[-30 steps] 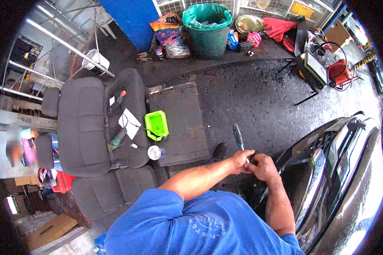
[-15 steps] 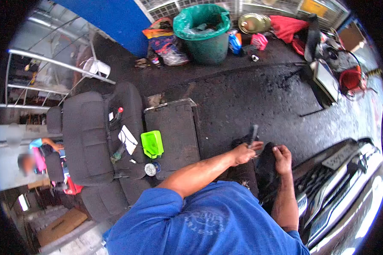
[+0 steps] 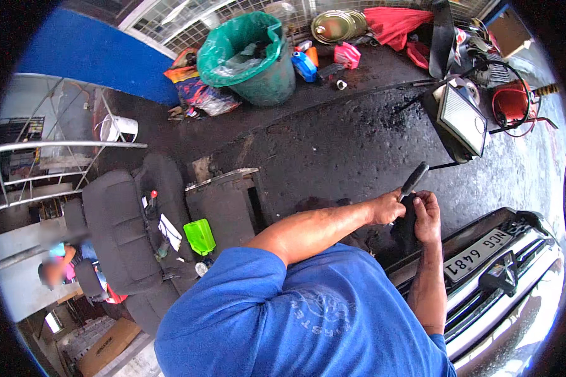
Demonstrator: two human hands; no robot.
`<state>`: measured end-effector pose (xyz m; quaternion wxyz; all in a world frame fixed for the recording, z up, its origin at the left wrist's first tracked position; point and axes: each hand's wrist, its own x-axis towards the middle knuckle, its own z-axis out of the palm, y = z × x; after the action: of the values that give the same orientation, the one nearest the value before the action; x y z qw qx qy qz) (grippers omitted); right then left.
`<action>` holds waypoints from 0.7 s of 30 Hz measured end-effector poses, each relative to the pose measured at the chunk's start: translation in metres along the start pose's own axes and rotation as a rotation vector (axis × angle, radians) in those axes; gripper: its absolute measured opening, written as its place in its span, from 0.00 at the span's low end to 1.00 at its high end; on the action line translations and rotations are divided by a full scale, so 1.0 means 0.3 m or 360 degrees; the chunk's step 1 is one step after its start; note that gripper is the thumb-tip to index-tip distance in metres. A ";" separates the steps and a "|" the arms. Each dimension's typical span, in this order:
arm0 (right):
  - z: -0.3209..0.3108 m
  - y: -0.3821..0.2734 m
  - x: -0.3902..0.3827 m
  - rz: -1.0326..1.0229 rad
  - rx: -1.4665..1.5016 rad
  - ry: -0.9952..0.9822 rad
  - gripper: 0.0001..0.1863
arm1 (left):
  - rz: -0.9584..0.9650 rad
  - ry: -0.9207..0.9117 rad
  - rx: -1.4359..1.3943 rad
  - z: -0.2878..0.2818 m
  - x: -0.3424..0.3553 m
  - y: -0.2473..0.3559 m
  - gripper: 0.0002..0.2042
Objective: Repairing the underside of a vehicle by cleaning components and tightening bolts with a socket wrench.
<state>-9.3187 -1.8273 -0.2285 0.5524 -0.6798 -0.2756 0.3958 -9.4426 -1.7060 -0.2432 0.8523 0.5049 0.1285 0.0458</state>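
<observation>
My left hand (image 3: 385, 208) is closed around a hand tool with a thick dark handle (image 3: 415, 177). The handle sticks out past my fist, up and to the right, while the tool's working end is mostly hidden beneath the fingers. Close beside it on the right, my right hand (image 3: 428, 218) pinches the upper edge of a dark, limp-looking piece (image 3: 405, 231). That piece hangs between my hands, and its exact kind is too dark to make out.
A car's front grille (image 3: 497, 270) stands close on my right. To the left are dark car seats (image 3: 122, 226) with a green tray (image 3: 199, 236), beside a dark box (image 3: 223, 201). Farther off stand a green-lined bin (image 3: 267, 81) and an air filter on a stand (image 3: 462, 119). A person (image 3: 60, 264) is at far left.
My view has shifted, so the bin and seats appear farther left. The tool's handle, upright before, now leans to the right, and my left hand has come closer to my right hand.
</observation>
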 end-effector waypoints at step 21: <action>-0.571 -0.090 0.473 0.1054 0.0700 0.0590 0.20 | -0.0135 -0.0282 0.0185 -0.057 0.977 0.132 0.14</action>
<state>-9.0968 -1.7969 -0.2225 0.5676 -0.6572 0.1518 0.4721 -9.1627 -1.6113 -0.2671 0.8309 0.5496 0.0762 -0.0425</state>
